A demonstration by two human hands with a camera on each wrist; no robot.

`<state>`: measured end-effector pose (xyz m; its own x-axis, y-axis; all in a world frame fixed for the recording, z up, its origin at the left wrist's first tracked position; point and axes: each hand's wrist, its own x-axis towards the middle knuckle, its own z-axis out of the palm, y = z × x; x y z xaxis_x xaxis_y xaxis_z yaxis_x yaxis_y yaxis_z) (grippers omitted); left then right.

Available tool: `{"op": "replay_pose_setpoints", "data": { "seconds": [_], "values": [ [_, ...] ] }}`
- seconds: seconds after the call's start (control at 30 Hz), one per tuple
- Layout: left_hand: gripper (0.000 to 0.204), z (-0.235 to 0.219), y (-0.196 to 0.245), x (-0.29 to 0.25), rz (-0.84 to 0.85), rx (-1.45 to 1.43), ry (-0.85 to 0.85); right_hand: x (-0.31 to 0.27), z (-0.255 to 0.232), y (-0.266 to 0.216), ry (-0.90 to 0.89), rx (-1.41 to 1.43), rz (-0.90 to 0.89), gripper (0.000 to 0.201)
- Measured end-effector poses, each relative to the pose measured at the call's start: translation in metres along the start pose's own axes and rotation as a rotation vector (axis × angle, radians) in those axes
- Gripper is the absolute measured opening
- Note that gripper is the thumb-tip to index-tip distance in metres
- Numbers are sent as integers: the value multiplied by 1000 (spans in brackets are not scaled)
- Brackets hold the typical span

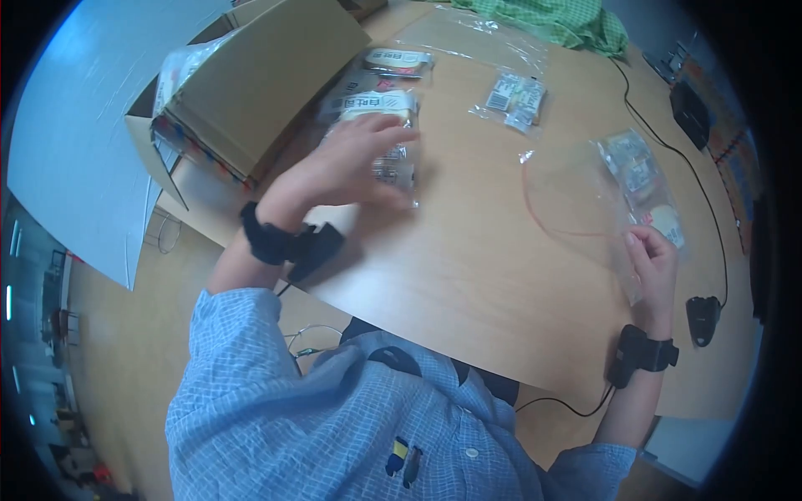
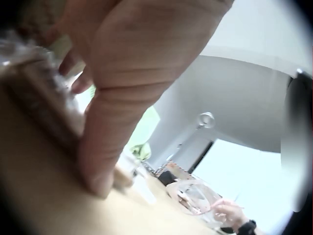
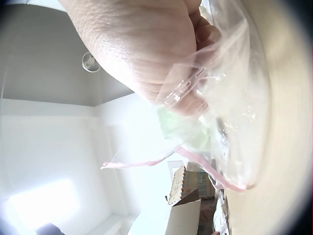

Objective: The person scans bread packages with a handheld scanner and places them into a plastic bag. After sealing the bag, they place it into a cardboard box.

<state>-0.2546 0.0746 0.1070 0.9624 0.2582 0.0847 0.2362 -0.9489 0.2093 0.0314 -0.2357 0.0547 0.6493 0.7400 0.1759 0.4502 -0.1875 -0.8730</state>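
My left hand point(image 1: 351, 163) reaches over a row of clear-wrapped packets of sliced toast point(image 1: 380, 103) near the cardboard box, its fingers and thumb spread apart. In the left wrist view one wrapped packet point(image 2: 41, 93) lies right beside that hand. On the right, the right hand point(image 1: 656, 263) pinches the edge of a clear plastic bag point(image 3: 239, 107) between thumb and fingers. A pink strip point(image 3: 205, 164) runs along the bag's mouth, which gapes toward the left. Wrapped packets point(image 1: 631, 171) lie inside the bag, at its far side.
An open cardboard box point(image 1: 259, 83) leans at the back left. Another wrapped packet point(image 1: 511, 98) lies near the table's middle back, before a clear plastic sheet point(image 1: 468, 37) and a green checked cloth point(image 1: 560, 21). A black cable point(image 1: 668, 146) runs down the right side.
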Motion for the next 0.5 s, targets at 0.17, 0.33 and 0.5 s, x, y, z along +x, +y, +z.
{"op": "replay_pose_setpoints", "data": {
  "seconds": [0.17, 0.33, 0.5],
  "values": [
    [90, 8, -36, -49, -173, -87, -127, 0, 1, 1, 28, 9, -42, 14],
    [57, 20, 10, -56, 26, -36, -82, 2, 2, 2, 47, 8, -54, 15],
    [35, 13, 22, -38, -106, -238, -4, 1, 0, 0, 54, 24, -62, 16]
  ]
}}
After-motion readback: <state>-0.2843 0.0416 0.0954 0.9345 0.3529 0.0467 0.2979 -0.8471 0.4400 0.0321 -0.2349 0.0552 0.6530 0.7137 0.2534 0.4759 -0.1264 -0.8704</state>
